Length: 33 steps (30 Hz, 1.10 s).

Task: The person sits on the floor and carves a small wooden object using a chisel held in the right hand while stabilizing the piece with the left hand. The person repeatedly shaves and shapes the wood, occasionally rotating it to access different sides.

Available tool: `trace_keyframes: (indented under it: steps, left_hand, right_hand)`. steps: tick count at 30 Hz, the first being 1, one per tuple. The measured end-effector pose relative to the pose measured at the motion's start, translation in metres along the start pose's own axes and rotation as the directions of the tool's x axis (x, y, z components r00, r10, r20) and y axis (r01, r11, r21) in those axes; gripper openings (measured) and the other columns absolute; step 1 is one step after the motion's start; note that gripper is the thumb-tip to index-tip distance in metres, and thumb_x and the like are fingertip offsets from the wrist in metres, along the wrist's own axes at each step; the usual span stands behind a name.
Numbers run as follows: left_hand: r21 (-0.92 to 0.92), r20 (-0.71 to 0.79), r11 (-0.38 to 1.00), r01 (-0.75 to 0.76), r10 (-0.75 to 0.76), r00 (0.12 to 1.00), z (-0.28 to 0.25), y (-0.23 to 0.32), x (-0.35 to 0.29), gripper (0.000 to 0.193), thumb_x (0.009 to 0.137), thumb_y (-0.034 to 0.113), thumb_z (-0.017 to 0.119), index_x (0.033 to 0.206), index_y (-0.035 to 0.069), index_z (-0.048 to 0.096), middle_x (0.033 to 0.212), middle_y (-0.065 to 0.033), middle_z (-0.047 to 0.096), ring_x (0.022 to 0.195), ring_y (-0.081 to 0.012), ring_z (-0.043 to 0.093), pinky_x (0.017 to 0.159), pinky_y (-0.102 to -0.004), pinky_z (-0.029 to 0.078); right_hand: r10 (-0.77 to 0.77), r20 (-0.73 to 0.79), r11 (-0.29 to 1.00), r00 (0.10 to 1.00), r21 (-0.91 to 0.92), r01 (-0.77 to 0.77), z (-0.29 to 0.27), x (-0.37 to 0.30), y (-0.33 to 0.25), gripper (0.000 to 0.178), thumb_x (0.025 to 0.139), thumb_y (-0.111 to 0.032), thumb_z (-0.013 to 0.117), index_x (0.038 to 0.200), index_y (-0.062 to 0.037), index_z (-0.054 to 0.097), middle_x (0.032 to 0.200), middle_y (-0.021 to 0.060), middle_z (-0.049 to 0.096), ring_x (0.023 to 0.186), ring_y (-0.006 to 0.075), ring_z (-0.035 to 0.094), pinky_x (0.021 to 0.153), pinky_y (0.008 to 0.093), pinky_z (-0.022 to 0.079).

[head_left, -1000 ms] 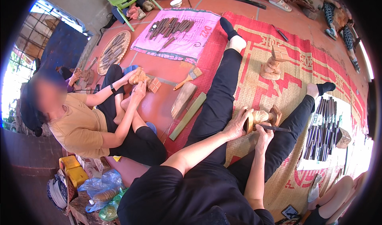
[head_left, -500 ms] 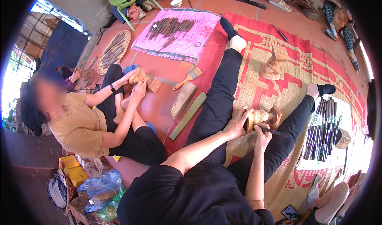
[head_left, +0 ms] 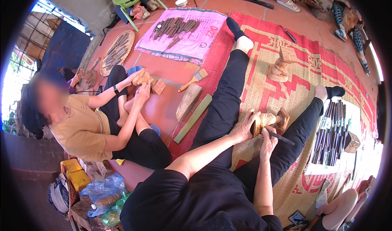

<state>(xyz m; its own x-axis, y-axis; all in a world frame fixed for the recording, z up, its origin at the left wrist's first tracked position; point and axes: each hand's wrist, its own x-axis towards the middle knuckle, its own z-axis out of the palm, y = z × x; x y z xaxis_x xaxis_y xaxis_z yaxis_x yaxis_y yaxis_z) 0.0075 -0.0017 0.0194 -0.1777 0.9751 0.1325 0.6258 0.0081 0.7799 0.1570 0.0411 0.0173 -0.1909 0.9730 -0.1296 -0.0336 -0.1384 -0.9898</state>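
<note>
Between my legs, my left hand [head_left: 243,128] is closed round one end of a carved wooden figure [head_left: 267,119], which lies on its side with its flared base toward the right. My right hand [head_left: 268,141] grips a dark, slim carving chisel [head_left: 282,139] whose shaft sticks out to the right. Its working end is hidden by my fingers, close against the figure. A second wooden carving [head_left: 279,71] stands on the mat farther ahead, between my feet.
Many dark chisels [head_left: 331,135] lie on a white cloth at my right. A co-worker [head_left: 81,124] sits at my left with another carving. Near them are a brush [head_left: 193,80], wood pieces [head_left: 192,118] and a pink cloth [head_left: 183,51] with more tools. The patterned mat [head_left: 261,47] runs under my legs.
My right hand and the chisel have shifted very slightly, the chisel's outer end dipping a little. My left hand and the wooden figure stay nearly where they were.
</note>
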Motion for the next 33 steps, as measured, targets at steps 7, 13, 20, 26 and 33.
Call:
trace_keyframes:
  steps: [7, 13, 20, 26, 33]
  left_hand:
    - [0.021, -0.016, 0.999, -0.037, 0.037, 0.999, 0.0018, -0.0028, -0.0011, 0.097, 0.064, -0.004, 0.074, 0.147, 0.013, 0.026, 0.141, -0.0216, 0.031, 0.129, -0.0451, 0.041, 0.096, -0.0465, 0.05]
    - [0.029, -0.013, 0.999, -0.033, 0.033, 0.999, 0.0028, -0.0048, -0.0018, 0.098, 0.062, -0.006, 0.073, 0.146, 0.013, 0.026, 0.14, -0.0209, 0.031, 0.13, -0.0446, 0.039, 0.096, -0.0457, 0.05]
    - [0.04, -0.011, 0.998, -0.038, 0.038, 0.999, 0.0026, -0.0033, -0.0015, 0.099, 0.062, -0.007, 0.072, 0.146, 0.014, 0.025, 0.14, -0.0206, 0.031, 0.13, -0.0446, 0.039, 0.097, -0.0459, 0.05]
    - [0.037, 0.01, 0.999, -0.024, 0.024, 1.0, 0.0003, -0.0011, -0.0014, 0.099, 0.063, -0.006, 0.073, 0.147, 0.015, 0.024, 0.141, -0.0206, 0.03, 0.131, -0.0446, 0.038, 0.098, -0.0464, 0.049]
    - [0.019, -0.004, 0.999, -0.039, 0.039, 0.999, 0.004, -0.0051, -0.0016, 0.1, 0.064, 0.002, 0.078, 0.147, 0.015, 0.024, 0.141, -0.0206, 0.03, 0.13, -0.0443, 0.039, 0.097, -0.0467, 0.049]
  right_hand:
    - [0.036, 0.012, 0.999, 0.999, 0.0, -0.036, -0.0048, -0.0004, -0.0003, 0.01, 0.085, -0.006, 0.069, 0.094, -0.0002, 0.067, 0.082, -0.0002, 0.06, 0.076, 0.0074, 0.053, 0.07, 0.0225, 0.043]
    - [0.045, -0.004, 0.997, 0.999, 0.07, -0.045, -0.0019, -0.0002, 0.0006, 0.009, 0.083, -0.003, 0.07, 0.091, 0.0001, 0.067, 0.08, -0.0013, 0.06, 0.075, 0.0069, 0.052, 0.071, 0.0215, 0.042]
    - [0.065, -0.025, 0.994, 0.998, 0.086, -0.062, -0.0034, -0.0019, -0.0018, 0.008, 0.082, -0.003, 0.07, 0.089, -0.0009, 0.067, 0.077, -0.0027, 0.059, 0.073, 0.0058, 0.05, 0.069, 0.0208, 0.04]
    - [0.055, -0.04, 0.996, 0.998, 0.067, -0.052, -0.0043, -0.0015, 0.002, 0.008, 0.081, -0.004, 0.071, 0.087, -0.0016, 0.067, 0.076, -0.0034, 0.058, 0.072, 0.0051, 0.048, 0.068, 0.0205, 0.039]
    - [0.045, -0.043, 0.998, 0.998, 0.047, -0.043, -0.0073, -0.0001, 0.0013, 0.007, 0.079, -0.002, 0.071, 0.083, -0.0025, 0.065, 0.078, -0.0024, 0.059, 0.072, 0.0055, 0.048, 0.068, 0.0211, 0.039]
